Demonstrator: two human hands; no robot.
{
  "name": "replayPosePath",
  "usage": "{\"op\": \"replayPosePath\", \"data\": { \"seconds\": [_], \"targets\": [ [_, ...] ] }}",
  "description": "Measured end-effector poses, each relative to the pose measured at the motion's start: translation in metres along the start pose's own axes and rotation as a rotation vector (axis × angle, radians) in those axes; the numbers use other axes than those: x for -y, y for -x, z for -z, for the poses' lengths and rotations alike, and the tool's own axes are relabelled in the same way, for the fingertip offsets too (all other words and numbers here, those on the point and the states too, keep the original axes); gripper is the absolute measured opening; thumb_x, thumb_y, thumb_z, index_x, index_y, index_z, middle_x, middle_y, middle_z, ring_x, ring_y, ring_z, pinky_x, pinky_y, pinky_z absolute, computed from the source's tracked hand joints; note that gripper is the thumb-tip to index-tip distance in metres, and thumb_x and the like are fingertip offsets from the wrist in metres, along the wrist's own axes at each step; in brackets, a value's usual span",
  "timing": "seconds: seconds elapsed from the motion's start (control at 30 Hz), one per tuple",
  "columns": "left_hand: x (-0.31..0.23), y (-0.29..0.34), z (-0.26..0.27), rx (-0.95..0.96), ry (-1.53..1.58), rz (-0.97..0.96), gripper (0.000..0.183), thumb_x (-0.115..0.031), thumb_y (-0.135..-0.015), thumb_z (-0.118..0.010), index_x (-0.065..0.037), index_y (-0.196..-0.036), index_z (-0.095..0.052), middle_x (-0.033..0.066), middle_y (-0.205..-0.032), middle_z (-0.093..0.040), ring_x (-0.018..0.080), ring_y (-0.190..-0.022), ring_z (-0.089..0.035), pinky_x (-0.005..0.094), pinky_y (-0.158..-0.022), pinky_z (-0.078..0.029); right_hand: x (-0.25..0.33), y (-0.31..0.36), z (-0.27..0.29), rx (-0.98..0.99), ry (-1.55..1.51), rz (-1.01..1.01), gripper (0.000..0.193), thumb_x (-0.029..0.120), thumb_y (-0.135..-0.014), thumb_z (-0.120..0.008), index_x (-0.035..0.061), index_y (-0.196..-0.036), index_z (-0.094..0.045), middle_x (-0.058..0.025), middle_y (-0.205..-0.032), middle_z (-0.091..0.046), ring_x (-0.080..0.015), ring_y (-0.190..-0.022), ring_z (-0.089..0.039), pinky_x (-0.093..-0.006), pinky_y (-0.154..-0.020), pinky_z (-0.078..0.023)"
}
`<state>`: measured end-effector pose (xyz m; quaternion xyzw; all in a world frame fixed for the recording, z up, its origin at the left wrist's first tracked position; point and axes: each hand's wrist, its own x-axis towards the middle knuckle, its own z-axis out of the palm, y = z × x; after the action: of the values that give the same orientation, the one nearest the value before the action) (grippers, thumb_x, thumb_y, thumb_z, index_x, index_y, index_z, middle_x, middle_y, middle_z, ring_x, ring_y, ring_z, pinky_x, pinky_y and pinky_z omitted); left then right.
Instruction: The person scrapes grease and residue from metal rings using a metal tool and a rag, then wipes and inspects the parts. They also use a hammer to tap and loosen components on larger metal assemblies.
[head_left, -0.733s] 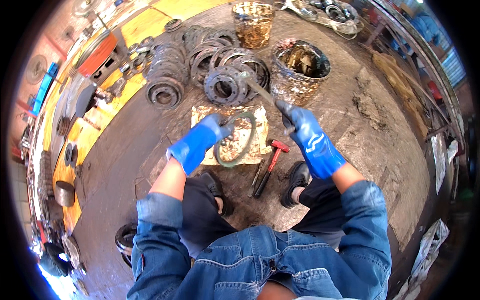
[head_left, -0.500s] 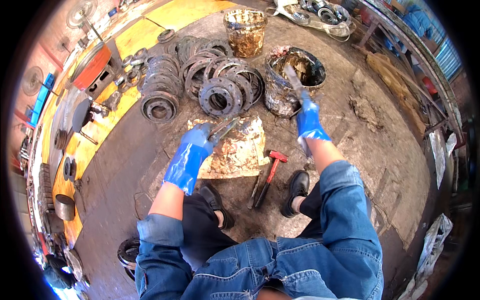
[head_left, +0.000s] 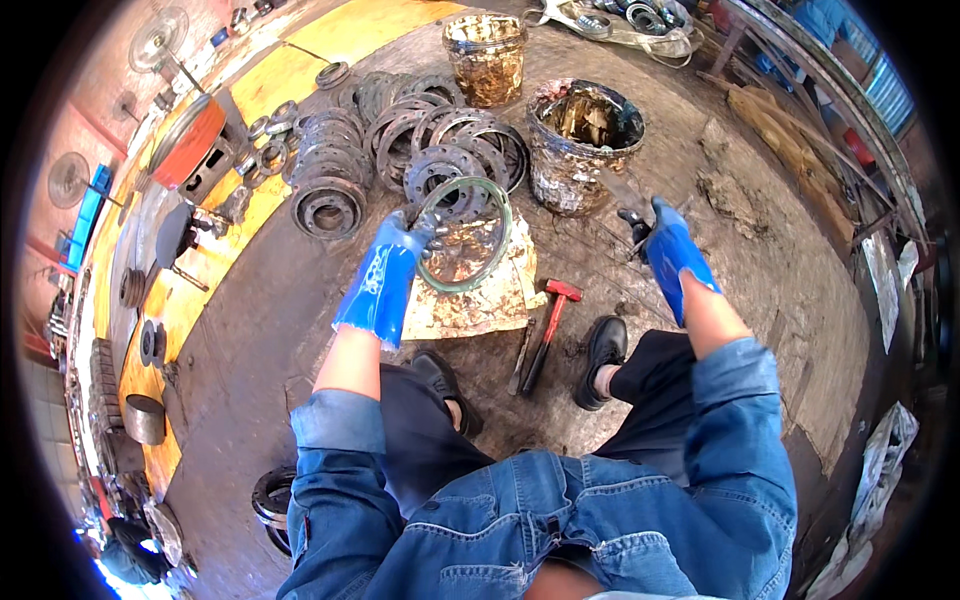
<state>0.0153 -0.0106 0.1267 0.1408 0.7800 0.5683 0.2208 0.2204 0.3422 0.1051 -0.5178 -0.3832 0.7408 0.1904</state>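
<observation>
The left hand [head_left: 398, 243] is closed on the left rim of a greenish ring [head_left: 508, 228], held up over the far edge of the stained sheet [head_left: 470, 316], while the right hand [head_left: 672, 250], fingers curled, grips a flat-bladed tool [head_left: 622, 188] near the open bucket [head_left: 566, 182]. Best to steady the ring by that one spot, lay the blade flat and work inside the sheet's edges

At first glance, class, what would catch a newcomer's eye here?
The blue gloves stand out, the left hand holding a greenish ring over the stained sheet. Beyond it, dark metal rings crowd the floor beside two grimy buckets. A red hammer lies between the shoes.
</observation>
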Motion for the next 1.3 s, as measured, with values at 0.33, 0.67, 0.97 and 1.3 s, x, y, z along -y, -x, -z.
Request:
{"op": "replayPosePath", "data": {
  "seconds": [0.33,0.67,0.97,1.3],
  "targets": [
    [-0.015,0.018,0.000,0.045,0.114,-0.004,0.014,-0.010,-0.088,-0.061,-0.001,-0.098,-0.065,0.0033,-0.072,-0.062,0.0099,-0.057,-0.054,0.0240,-0.051,-0.043,0.000,0.172,-0.038,0.681,1.620,1.639,0.062,0.012,-0.068,-0.071,0.0205,-0.127,-0.054,-0.0118,-0.112,-0.063,-0.0285,-0.073,-0.067,-0.0390,-0.057,-0.053],
    [-0.007,0.013,-0.003,0.099,-0.017,0.064,0.011,0.003,-0.078,-0.056,-0.001,-0.085,-0.064,0.0038,-0.065,-0.060,0.0123,-0.052,-0.052,0.0261,-0.046,-0.040,-0.012,0.169,-0.041,0.742,1.618,1.771,0.038,0.032,-0.093,-0.048,0.0126,-0.126,-0.053,-0.0111,-0.109,-0.061,-0.0274,-0.062,-0.066,-0.0431,-0.045,-0.050],
    [-0.005,0.015,0.002,0.165,-0.079,0.061,0.011,-0.005,-0.083,-0.060,-0.002,-0.093,-0.064,0.0017,-0.066,-0.060,0.0105,-0.052,-0.051,0.0264,-0.046,-0.038,-0.003,0.145,-0.039,0.847,1.628,1.723,0.096,0.013,-0.054,-0.076,0.0165,-0.141,-0.036,-0.0154,-0.129,-0.054,-0.0320,-0.076,-0.065,-0.0441,-0.056,-0.051],
    [-0.029,0.041,-0.010,0.098,0.051,0.100,0.012,-0.014,-0.083,-0.068,-0.005,-0.090,-0.066,-0.0045,-0.064,-0.054,0.0049,-0.051,-0.043,0.0224,-0.046,-0.033,-0.002,0.111,-0.037,0.926,1.328,1.511,0.067,0.009,-0.063,-0.070,0.0122,-0.127,-0.053,-0.0098,-0.101,-0.065,-0.0327,-0.075,-0.064,-0.0418,-0.061,-0.051]
  ]
}}
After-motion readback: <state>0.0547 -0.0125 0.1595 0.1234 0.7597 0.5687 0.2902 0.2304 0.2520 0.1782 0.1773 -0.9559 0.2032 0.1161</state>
